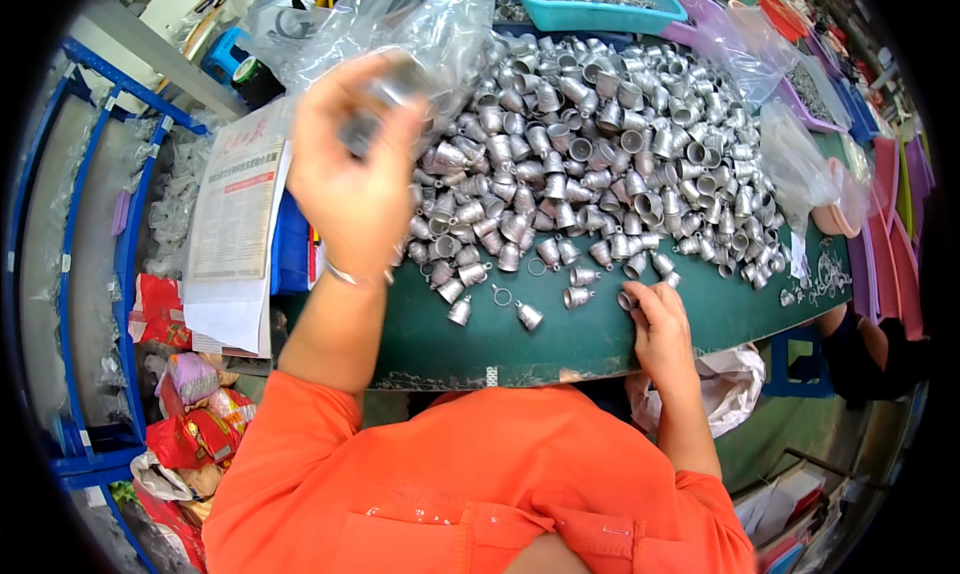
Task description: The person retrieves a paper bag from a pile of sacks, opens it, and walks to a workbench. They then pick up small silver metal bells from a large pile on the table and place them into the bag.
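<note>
A big heap of small silver metal bells [600, 144], cup-shaped with a loop on top, covers the green table. My left hand [355, 169] is raised over the heap's left edge, smeared by motion. Its fingers curl round grey metal pieces [408, 79] that look like more of these bells. Low at the table's front, my right hand [660, 329] pinches a single bell [627, 300] between thumb and fingers. Between the hands lie a few loose bells [529, 316] and a thin metal ring [501, 295].
Clear plastic bags [400, 19] lie behind my left hand. A turquoise basket [590, 16] of small metal parts stands at the back. Printed paper [240, 184] sits at the left beside a blue rack [75, 244]. Pink and purple trays [885, 224] line the right side.
</note>
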`<action>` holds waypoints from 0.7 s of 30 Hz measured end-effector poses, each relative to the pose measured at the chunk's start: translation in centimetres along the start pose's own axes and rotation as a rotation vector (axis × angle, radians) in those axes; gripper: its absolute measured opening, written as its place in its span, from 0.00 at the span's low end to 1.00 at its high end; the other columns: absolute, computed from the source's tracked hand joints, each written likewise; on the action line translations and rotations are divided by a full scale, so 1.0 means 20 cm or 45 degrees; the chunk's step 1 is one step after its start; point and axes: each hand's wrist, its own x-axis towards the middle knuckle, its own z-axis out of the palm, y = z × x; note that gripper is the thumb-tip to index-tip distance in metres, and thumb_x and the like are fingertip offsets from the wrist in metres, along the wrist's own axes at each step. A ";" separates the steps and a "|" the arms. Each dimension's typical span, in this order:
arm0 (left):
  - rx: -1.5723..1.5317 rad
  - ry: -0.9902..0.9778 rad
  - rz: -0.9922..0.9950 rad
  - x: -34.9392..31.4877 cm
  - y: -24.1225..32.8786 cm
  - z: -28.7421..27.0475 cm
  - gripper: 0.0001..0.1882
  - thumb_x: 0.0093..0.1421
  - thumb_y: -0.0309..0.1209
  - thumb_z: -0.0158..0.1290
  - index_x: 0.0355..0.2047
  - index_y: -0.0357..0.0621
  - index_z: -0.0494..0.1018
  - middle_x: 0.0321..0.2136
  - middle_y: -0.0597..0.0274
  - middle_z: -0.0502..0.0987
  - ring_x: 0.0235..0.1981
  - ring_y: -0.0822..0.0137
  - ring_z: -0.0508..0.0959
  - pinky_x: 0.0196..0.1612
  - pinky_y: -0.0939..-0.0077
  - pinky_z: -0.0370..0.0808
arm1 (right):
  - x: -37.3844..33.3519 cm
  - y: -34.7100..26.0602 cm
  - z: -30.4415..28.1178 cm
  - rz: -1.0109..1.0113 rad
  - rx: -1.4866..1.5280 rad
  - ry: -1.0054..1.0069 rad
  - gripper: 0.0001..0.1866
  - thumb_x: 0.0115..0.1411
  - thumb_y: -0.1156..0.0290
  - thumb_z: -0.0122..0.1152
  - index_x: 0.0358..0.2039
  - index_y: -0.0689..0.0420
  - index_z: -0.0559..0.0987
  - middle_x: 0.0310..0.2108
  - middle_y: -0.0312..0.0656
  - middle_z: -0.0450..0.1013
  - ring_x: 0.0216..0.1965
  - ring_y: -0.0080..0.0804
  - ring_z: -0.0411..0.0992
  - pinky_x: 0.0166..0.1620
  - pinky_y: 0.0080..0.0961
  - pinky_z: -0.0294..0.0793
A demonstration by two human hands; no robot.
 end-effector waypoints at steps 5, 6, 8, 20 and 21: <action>0.478 -0.120 -0.018 0.28 -0.25 -0.15 0.13 0.49 0.30 0.58 0.37 0.45 0.76 0.29 0.68 0.76 0.26 0.77 0.71 0.30 0.82 0.68 | 0.03 -0.02 0.00 -0.061 0.101 0.059 0.14 0.44 0.82 0.59 0.35 0.60 0.74 0.32 0.45 0.68 0.36 0.42 0.68 0.40 0.30 0.67; 0.466 -0.189 -0.081 0.28 -0.27 -0.15 0.12 0.51 0.30 0.57 0.38 0.43 0.76 0.29 0.69 0.76 0.28 0.78 0.71 0.31 0.84 0.68 | 0.01 -0.01 0.00 -0.056 0.180 0.086 0.14 0.45 0.81 0.60 0.35 0.61 0.74 0.33 0.44 0.69 0.36 0.40 0.69 0.40 0.29 0.68; 0.260 -0.030 -0.112 0.19 -0.19 -0.11 0.11 0.53 0.27 0.56 0.37 0.42 0.76 0.30 0.67 0.76 0.28 0.79 0.71 0.32 0.86 0.67 | 0.00 -0.04 -0.01 0.200 0.598 -0.037 0.14 0.47 0.79 0.61 0.36 0.61 0.74 0.36 0.43 0.70 0.38 0.34 0.71 0.39 0.23 0.69; -0.530 -0.986 -0.687 -0.63 0.16 0.07 0.06 0.51 0.19 0.55 0.31 0.38 0.73 0.29 0.62 0.74 0.30 0.75 0.73 0.35 0.84 0.69 | -0.04 -0.07 0.09 0.540 2.112 -0.306 0.15 0.56 0.78 0.55 0.45 0.64 0.69 0.40 0.47 0.71 0.40 0.35 0.73 0.39 0.25 0.75; -0.564 -1.030 -0.742 -0.66 0.17 0.06 0.06 0.51 0.19 0.55 0.31 0.38 0.73 0.29 0.64 0.74 0.29 0.76 0.73 0.34 0.84 0.69 | -0.04 -0.07 0.10 0.554 2.195 -0.316 0.15 0.56 0.78 0.54 0.45 0.65 0.69 0.40 0.48 0.71 0.41 0.36 0.73 0.39 0.26 0.76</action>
